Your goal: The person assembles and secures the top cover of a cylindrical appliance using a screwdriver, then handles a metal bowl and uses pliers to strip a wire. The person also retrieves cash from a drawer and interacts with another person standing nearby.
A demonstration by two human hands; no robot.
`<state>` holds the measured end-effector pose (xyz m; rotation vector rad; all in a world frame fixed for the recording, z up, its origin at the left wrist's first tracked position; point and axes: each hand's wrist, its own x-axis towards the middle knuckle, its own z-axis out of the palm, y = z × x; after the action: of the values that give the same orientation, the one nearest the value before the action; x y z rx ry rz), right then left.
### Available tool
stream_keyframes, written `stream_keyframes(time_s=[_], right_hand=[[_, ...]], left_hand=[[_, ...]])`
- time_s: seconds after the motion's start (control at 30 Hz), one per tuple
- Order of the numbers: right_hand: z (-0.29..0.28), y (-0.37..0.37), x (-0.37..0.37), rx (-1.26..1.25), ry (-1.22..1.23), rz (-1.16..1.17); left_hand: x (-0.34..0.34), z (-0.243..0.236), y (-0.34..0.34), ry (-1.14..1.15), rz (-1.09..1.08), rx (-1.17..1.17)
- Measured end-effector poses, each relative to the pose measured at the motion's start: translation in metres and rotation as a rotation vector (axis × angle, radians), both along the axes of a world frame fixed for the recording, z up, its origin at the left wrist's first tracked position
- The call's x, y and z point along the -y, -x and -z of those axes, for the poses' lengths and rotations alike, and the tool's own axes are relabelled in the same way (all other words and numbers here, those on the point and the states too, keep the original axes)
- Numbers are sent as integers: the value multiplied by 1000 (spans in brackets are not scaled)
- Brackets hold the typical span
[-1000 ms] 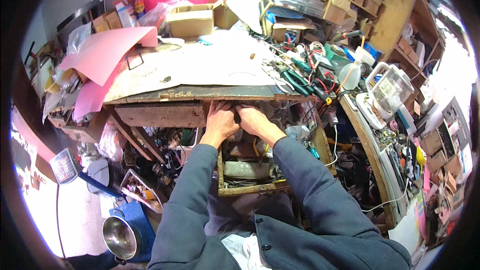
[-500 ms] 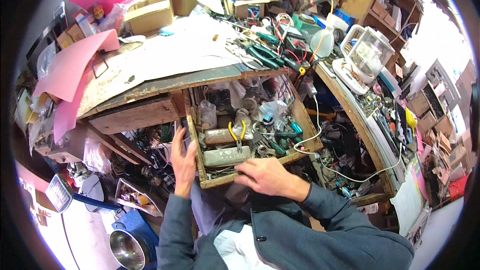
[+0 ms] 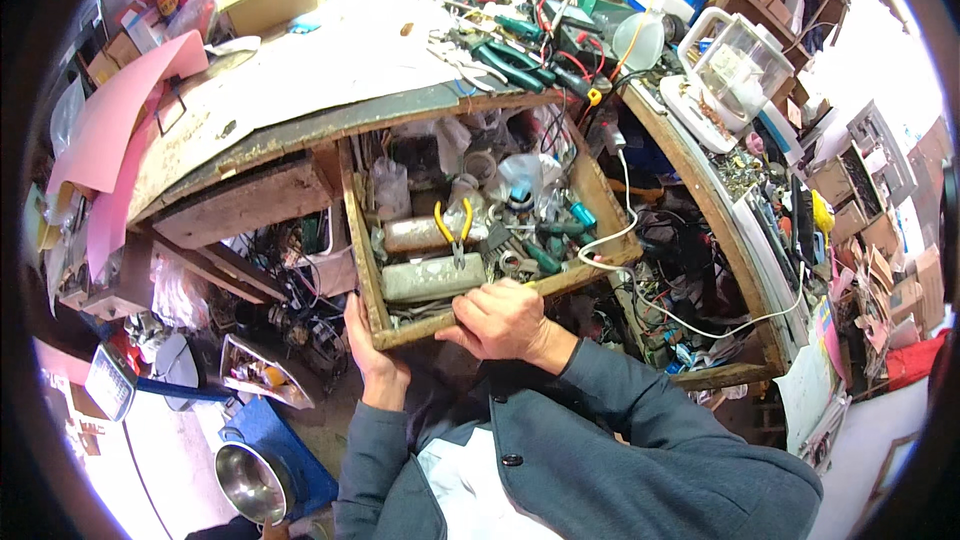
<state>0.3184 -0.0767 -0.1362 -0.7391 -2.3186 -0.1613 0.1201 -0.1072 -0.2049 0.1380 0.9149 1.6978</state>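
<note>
A wooden drawer (image 3: 362, 270) juts out from the workbench, crowded with tools and small parts. My right hand (image 3: 497, 322) is closed over its front board, fingers curled on the top edge. At the front left corner, my left hand (image 3: 380, 365) presses against the drawer from the side and below; some of its fingers are hidden behind the wood. Inside the drawer, yellow-handled pliers (image 3: 457, 230) rest on a grey oblong block (image 3: 432, 279). A second, brownish block (image 3: 420, 234) lies behind it. Clear plastic bags (image 3: 391, 188) and teal-handled tools (image 3: 543, 258) fill the rest.
White paper (image 3: 330, 65) covers the bench top, with green-handled pliers (image 3: 510, 65) at its right. A white cable (image 3: 690, 337) loops past the drawer's right side. At lower left, a person's hand (image 3: 274, 530) is beside a metal bowl (image 3: 250, 485) on a blue surface.
My right hand has gripped the drawer's front board more fully. My left hand has slid down to the front corner. The view has shifted, and another hand has appeared by the bowl.
</note>
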Motion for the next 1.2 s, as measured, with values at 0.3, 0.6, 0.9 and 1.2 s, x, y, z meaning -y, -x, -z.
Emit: stream_keyframes(time_s=[0.3,0.6,0.9,1.2], right_hand=[[-17,9,-31,-17,-82,31],[-31,36,-80,181,243,17],[-109,35,-180,-81,-55,408],[-105,30,-238,-101,-4,576]], left_hand=[[-31,-14,10,-114,78,19],[-98,29,48,-39,-29,-235],[-79,-84,13,-296,-31,-1347],[-83,-76,-2,-123,-52,-1921]])
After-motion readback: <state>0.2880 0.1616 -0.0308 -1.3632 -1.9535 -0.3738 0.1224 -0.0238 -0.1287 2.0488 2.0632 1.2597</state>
